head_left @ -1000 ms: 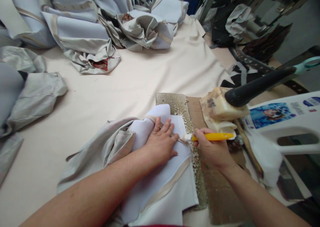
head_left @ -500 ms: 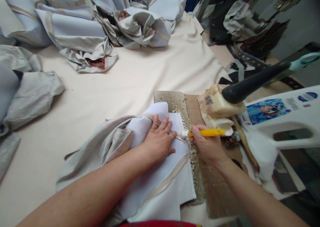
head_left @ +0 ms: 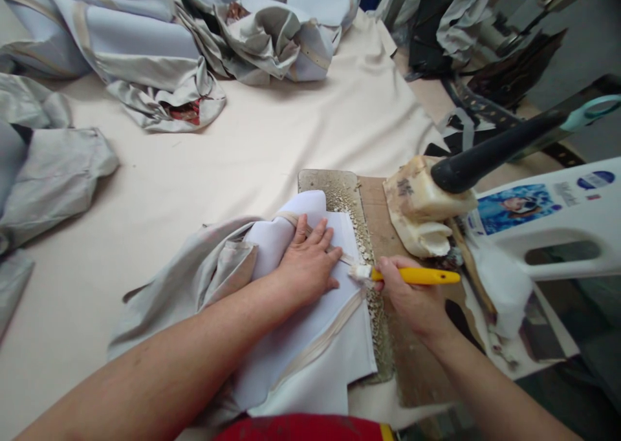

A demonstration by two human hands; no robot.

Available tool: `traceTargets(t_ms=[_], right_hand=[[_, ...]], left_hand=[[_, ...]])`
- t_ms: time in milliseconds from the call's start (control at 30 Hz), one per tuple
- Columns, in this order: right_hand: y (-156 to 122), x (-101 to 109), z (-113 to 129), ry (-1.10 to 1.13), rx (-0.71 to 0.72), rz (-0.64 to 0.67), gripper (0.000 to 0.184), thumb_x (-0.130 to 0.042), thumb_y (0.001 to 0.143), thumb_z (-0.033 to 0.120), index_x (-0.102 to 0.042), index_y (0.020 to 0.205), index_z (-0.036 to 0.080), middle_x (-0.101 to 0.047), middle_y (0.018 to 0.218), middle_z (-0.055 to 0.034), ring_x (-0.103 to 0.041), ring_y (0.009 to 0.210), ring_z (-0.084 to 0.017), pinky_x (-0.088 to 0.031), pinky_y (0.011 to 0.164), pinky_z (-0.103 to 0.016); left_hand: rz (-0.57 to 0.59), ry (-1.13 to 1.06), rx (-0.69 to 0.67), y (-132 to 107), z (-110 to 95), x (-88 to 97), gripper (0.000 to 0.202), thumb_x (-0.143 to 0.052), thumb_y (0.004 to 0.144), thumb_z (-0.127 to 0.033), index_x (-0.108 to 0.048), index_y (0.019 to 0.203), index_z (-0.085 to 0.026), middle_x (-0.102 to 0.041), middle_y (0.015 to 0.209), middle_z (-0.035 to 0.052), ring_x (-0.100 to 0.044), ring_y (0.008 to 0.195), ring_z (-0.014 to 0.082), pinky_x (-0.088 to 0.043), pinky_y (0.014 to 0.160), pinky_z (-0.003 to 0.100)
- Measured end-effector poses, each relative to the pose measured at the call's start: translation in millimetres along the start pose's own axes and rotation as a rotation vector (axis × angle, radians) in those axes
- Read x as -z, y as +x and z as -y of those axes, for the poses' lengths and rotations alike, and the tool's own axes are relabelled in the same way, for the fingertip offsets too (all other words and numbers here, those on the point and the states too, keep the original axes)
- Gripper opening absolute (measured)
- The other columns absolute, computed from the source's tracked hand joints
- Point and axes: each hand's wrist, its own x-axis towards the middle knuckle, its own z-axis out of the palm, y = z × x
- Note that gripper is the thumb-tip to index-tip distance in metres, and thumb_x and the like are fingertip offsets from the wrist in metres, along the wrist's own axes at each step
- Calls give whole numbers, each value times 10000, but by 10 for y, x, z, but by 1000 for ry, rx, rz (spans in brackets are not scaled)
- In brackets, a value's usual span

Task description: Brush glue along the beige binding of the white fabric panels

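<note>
Left hand [head_left: 305, 257] lies flat, palm down, fingers spread, pressing on a folded piece of pale lilac fabric [head_left: 295, 305]; no grasp, just pressure. Right hand [head_left: 410, 295] is clenched around a yellow-handled brush [head_left: 414, 275]. Its white-caked bristles [head_left: 359, 272] touch the fabric's right edge, just beside the left fingertips.

The fabric lies close in front of the person, its right edge over a crusted glue board [head_left: 334, 185]. A beige trim strip [head_left: 317, 354] runs along the fabric, and grey lining [head_left: 182, 292] bunches to its left. The board rests on a brown cardboard sheet [head_left: 417, 357].

Beyond the right hand, a stained cream plastic tub [head_left: 417, 198] sits on the cardboard, a long black handle [head_left: 485, 150] resting across its top. A white plastic jug [head_left: 548, 215] with a printed label lies at far right. Cream cloth [head_left: 194, 169] covers the table, with bundles of blue-grey fabric [head_left: 130, 33] heaped on its far side. A red garment [head_left: 301, 428] shows at the bottom edge.
</note>
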Motion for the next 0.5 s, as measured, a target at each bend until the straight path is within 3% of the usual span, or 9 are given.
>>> traceTargets(t_ms=[200, 500], right_hand=[[188, -31, -47, 35, 11, -101, 351, -516, 825, 500, -580, 666, 194, -560, 545, 3, -540, 551, -164, -428, 580, -277], [-374, 67, -76, -108, -145, -53, 392, -474, 830, 510, -566, 600, 207, -545, 485, -1, -542, 510, -170, -418, 523, -273]], left_hand=[[0, -9, 5, 0, -3, -1, 579, -610, 744, -554, -549, 1226, -239, -412, 1395, 119, -188, 1365, 307, 124, 1047, 607], [-10, 13, -12, 9, 1, -17, 578, -609, 743, -553, -557, 1220, -231, -424, 1386, 119, -194, 1360, 322, 137, 1040, 609]])
